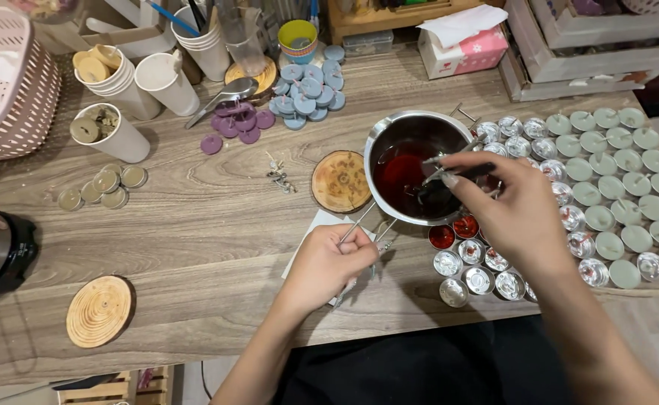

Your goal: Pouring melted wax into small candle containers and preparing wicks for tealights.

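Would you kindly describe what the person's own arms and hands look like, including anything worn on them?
Both forearms are bare: no sleeves, gloves, watch or bracelets show. The left hand carries no visible ring. The right hand has fairly long, pale-looking fingernails; no ring shows there either. Dark clothing covers the lap below the wooden table's edge. No tattoos or markings are visible.

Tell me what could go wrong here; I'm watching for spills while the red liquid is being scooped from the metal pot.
1. The round metal pot of red liquid is steadied only by its thin wire handle in the left hand; it might tip.
2. The right hand dips a dark spoon beside small empty foil cups; drips could land between them.
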